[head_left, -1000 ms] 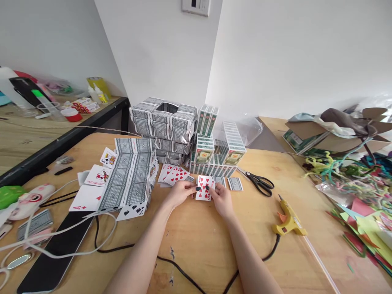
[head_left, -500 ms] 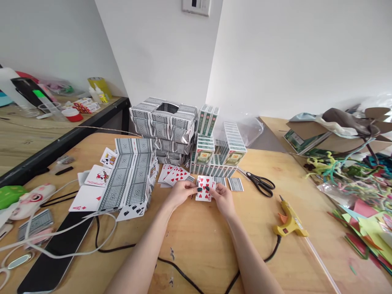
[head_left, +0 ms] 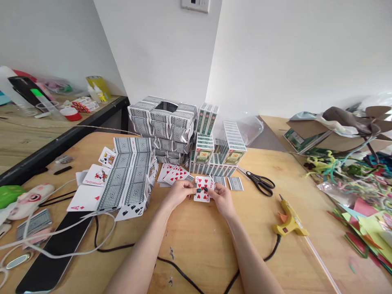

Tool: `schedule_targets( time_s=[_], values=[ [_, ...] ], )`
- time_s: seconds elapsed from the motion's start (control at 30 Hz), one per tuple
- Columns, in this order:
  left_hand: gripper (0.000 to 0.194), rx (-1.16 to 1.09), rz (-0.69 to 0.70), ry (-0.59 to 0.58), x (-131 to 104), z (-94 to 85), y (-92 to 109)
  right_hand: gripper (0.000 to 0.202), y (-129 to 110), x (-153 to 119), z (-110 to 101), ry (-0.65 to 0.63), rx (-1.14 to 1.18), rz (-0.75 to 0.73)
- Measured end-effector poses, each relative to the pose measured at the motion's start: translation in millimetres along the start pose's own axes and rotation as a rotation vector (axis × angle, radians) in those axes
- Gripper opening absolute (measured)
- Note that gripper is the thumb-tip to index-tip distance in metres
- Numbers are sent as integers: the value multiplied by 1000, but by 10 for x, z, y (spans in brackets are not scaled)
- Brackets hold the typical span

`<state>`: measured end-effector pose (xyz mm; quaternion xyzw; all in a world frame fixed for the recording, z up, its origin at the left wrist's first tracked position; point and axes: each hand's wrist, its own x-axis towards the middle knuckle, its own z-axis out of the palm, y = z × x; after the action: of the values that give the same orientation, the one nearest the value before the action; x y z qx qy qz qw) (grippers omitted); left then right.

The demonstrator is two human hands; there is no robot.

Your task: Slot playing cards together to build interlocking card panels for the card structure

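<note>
A nine of hearts playing card (head_left: pixel 202 197) is held face up between my two hands, just above or on the wooden table. My left hand (head_left: pixel 180 193) pinches its left edge, the thumb lying over the face. On the other side, my right hand (head_left: pixel 223 198) grips the right edge, where part of another red card peeks out behind. Beyond my left hand lie several loose red cards (head_left: pixel 176 174), face up. Face-down cards (head_left: pixel 235 183) rest past my right hand. To the left stands a folded structure made of cards (head_left: pixel 122 175), grey backs outward.
Behind are stacked card-covered boxes (head_left: pixel 165 122) and boxed card decks (head_left: pixel 211 168). Black scissors (head_left: pixel 260 182) and a yellow glue gun (head_left: pixel 289 222) with its black cord lie right. White cable (head_left: pixel 70 255) loops at left. Paper scraps and pipe cleaners (head_left: pixel 339 175) crowd the right edge.
Both hands keep hold of the nine of hearts in nearly the same place. The view has shifted very slightly; nothing else has visibly moved.
</note>
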<state>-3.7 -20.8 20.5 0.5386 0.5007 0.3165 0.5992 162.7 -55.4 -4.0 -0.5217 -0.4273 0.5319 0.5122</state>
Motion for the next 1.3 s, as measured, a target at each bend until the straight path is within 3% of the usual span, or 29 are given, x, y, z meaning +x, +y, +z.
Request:
schedule_targets(
  time_s=[0.23, 0.5, 1.3],
  values=[
    [29, -3, 38, -125, -11, -53, -35, 33, -54, -6, -10, -80, 94, 27],
    [30, -266, -30, -255, -57, -210, -36, 32, -89, -41, 21, -126, 136, 33],
    [32, -63, 109, 11, -13, -12, -48, 31, -48, -53, 35, -160, 78, 62]
  ],
)
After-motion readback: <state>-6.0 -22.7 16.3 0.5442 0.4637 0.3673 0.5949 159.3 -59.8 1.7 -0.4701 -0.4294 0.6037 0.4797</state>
